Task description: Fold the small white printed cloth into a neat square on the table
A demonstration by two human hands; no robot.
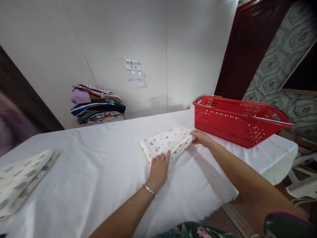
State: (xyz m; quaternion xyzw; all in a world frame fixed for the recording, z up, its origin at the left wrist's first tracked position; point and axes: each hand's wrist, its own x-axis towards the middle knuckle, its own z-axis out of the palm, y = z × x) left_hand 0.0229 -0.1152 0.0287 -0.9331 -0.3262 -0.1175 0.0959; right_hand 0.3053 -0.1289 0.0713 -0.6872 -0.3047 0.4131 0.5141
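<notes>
A folded white cloth [170, 140] with small printed figures lies on the white-covered table, its layers showing along the near right side. My left hand [159, 170], with a silver bracelet at the wrist, rests on the cloth's near edge. Its index finger is stretched out and the others are slightly bent; the thumb is hidden. At the cloth's right end, my right hand [201, 138] pinches the corner, thumb on top and fingers underneath. A second folded cloth [23, 178], white with grey spots, lies at the table's left edge.
Behind the right hand stands a red perforated basket [228, 122] with metal handles. A stack of folded textiles [99, 105] sits at the back left against the white wall. Handwritten paper signs [136, 80] are taped there. The table cover [99, 185] hangs over the near right corner.
</notes>
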